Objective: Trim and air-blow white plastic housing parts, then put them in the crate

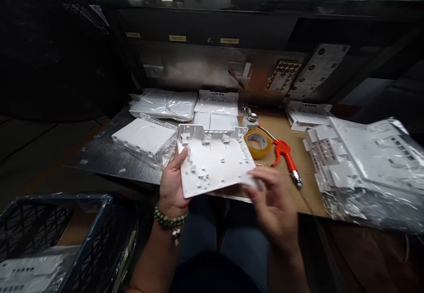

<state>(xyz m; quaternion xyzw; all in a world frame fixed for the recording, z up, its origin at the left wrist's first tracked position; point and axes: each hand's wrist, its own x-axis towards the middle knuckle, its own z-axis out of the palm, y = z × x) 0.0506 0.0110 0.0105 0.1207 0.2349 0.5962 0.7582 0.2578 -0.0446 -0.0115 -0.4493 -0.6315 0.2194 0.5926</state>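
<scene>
My left hand [174, 180] grips the left edge of a white plastic housing panel [215, 165], thumb on its inner face. That face shows small posts, clips and a slotted far edge, and the panel is tilted toward me. At its lower right corner is my right hand [273, 195], fingers pinched on a small white piece [250, 181], perhaps a cloth or pad; motion blur hides its kind. Just beyond the panel lie a roll of yellow tape [256, 144] and a red air blow gun [284, 149].
Bagged white panels [367, 165] are piled at the right. On the left lie a white housing [145, 136] on plastic wrap and a stack of clear bags [164, 104]. A small pump bottle [251, 120] stands behind the tape. A dark crate [99, 209] sits lower left; a shelf [212, 3] overhangs the bench.
</scene>
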